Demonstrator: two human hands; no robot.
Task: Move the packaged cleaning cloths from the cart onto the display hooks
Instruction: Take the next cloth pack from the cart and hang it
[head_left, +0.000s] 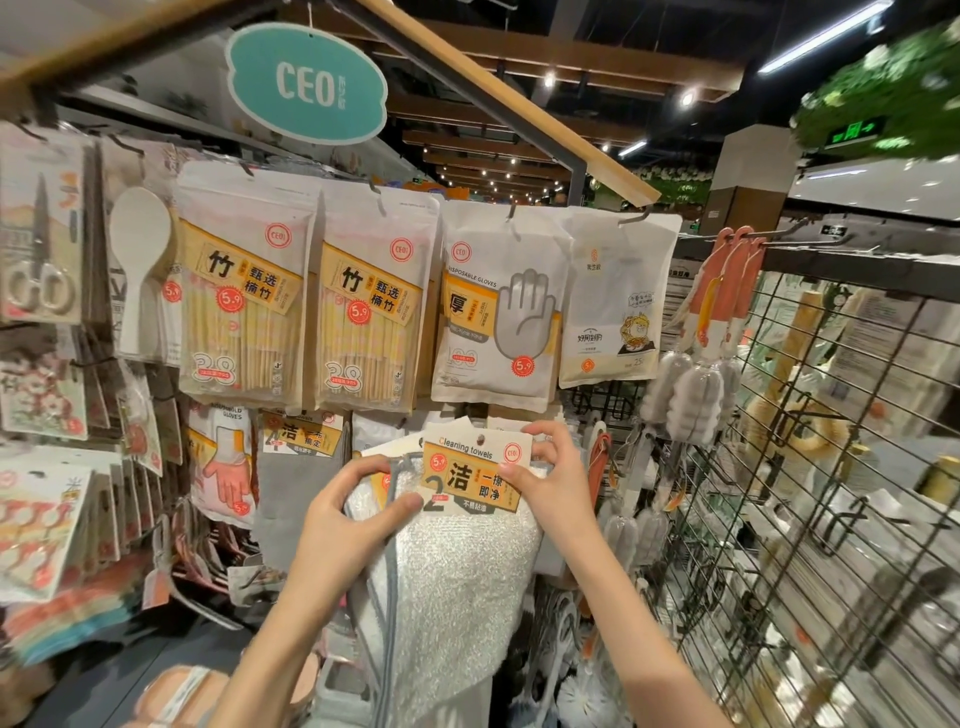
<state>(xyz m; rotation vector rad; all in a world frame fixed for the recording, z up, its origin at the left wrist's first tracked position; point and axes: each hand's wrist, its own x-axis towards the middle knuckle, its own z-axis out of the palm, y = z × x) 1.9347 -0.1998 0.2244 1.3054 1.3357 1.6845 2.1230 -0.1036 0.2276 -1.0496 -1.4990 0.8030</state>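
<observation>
A white cleaning cloth pack (457, 571) with an orange "Cleaning towels" header card (475, 467) hangs in front of the rack's lower row. My left hand (358, 512) grips the cloth's upper left corner, thumb over the grey edging. My right hand (550, 467) pinches the card's upper right edge. The card's hang hole (481, 436) sits just under the glove packs; the hook behind it is hidden. More cloth packs (304, 441) hang to the left behind it.
Above hang bamboo stick packs (244, 306), disposable glove packs (498, 312) and a white bag pack (618, 301). Bottle brushes (696, 384) dangle to the right, beside a black wire grid panel (810, 493). Scissors and sponges fill the left rack.
</observation>
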